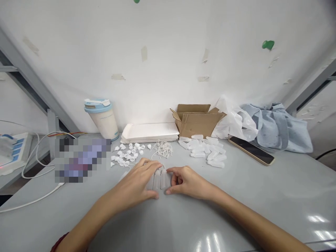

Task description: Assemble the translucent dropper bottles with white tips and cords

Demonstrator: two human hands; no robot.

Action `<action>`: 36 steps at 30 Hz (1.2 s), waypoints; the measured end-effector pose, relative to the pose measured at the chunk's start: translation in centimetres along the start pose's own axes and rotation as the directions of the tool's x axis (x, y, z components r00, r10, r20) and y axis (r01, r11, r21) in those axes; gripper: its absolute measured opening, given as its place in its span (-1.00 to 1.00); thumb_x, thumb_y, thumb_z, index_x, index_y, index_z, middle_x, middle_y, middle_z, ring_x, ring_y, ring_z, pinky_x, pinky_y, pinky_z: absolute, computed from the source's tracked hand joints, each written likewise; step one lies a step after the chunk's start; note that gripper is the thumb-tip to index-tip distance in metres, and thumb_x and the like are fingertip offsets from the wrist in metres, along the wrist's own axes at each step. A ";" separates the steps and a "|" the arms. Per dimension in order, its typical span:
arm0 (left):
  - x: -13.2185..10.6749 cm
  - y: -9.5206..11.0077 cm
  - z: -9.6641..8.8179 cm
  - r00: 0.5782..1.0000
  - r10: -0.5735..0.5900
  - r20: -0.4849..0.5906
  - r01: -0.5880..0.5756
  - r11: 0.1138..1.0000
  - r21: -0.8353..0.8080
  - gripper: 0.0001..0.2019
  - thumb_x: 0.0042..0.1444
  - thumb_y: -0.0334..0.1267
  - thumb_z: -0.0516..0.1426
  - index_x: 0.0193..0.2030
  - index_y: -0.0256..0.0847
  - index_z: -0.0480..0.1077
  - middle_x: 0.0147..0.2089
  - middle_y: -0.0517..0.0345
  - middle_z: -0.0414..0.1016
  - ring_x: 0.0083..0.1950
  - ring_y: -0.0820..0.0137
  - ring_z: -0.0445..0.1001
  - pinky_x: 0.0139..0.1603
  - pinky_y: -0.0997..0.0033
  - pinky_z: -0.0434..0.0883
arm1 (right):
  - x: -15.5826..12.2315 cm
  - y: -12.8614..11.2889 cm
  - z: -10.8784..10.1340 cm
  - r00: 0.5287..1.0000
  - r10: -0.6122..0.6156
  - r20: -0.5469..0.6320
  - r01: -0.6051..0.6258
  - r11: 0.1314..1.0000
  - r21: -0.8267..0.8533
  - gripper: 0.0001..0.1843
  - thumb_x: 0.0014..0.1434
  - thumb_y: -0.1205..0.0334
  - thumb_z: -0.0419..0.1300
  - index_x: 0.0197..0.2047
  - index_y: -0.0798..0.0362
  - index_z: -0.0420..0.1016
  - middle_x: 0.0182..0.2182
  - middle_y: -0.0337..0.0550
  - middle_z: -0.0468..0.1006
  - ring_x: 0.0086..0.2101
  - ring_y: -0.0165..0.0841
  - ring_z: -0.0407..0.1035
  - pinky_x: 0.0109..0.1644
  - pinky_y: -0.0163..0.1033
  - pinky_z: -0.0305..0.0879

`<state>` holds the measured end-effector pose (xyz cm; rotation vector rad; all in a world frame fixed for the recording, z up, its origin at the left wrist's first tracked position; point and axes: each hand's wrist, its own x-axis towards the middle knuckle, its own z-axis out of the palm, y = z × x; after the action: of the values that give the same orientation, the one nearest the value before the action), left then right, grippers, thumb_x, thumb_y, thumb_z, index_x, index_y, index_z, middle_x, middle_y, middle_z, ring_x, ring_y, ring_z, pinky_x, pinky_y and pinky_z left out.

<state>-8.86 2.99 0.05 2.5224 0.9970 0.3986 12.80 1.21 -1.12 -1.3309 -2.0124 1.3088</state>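
Side by side on the grey table lie a few small translucent plastic bottles [156, 180], their necks pointing away from me. My left hand [140, 178] arches over the left part of this row, thumb and fingers apart, hiding some of it. At the right end, my right hand [185, 182] has its thumb and index finger spread beside the outermost bottle, with the other fingers curled in. Whether either hand touches the bottles I cannot tell. Behind them are a heap of white caps [128, 154], a tangle of thin white cords [163, 149] and a pile of similar bottles [204, 148].
Along the wall stand a tumbler [103, 120], a stack of white envelopes or flat boxes [151, 131], an open cardboard box [198, 122], a white plastic bag [232, 122] and a light-blue cloth bag [280, 129]. A phone [252, 150] lies right; a power strip [15, 152] and cable are left.
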 end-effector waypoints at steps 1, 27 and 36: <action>-0.1 -0.1 -0.1 1.000 -0.001 -0.005 0.001 1.000 -0.001 -0.34 -0.13 -0.27 0.31 0.14 -0.09 0.18 0.06 0.09 0.34 0.14 0.15 0.21 0.02 0.18 0.32 | 0.0 0.0 0.0 1.000 0.002 -0.004 -0.002 1.000 -0.005 -0.23 -0.10 -0.03 0.34 0.11 0.23 0.34 -0.49 -0.25 0.47 -0.48 -0.41 0.31 -0.40 -0.32 0.21; -0.1 0.4 0.1 0.999 -0.041 -0.008 0.041 0.999 -0.008 -0.53 -0.09 -0.27 0.28 -0.01 -0.14 0.27 -0.05 0.07 0.35 0.06 0.17 0.25 -0.01 0.18 0.32 | 0.2 0.0 0.7 0.997 -0.075 -0.029 0.065 0.966 -0.252 -0.56 0.01 0.14 0.27 -0.03 0.09 0.41 -0.56 -0.34 0.36 -0.54 -0.46 0.21 -0.47 -0.38 0.06; 0.1 0.5 0.4 0.998 -0.037 -0.042 0.036 0.999 -0.014 -0.55 -0.09 -0.13 0.27 -0.04 -0.14 0.30 -0.09 0.07 0.37 0.01 0.17 0.29 -0.08 0.21 0.33 | 0.3 0.2 0.8 0.996 -0.078 -0.037 0.067 0.968 -0.242 -0.49 -0.01 0.14 0.28 0.02 0.11 0.40 -0.57 -0.35 0.36 -0.54 -0.45 0.23 -0.45 -0.37 0.10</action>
<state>-8.41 2.63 -0.06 2.4894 1.0509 0.4486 12.20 1.12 -1.68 -1.3628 -2.2207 1.0169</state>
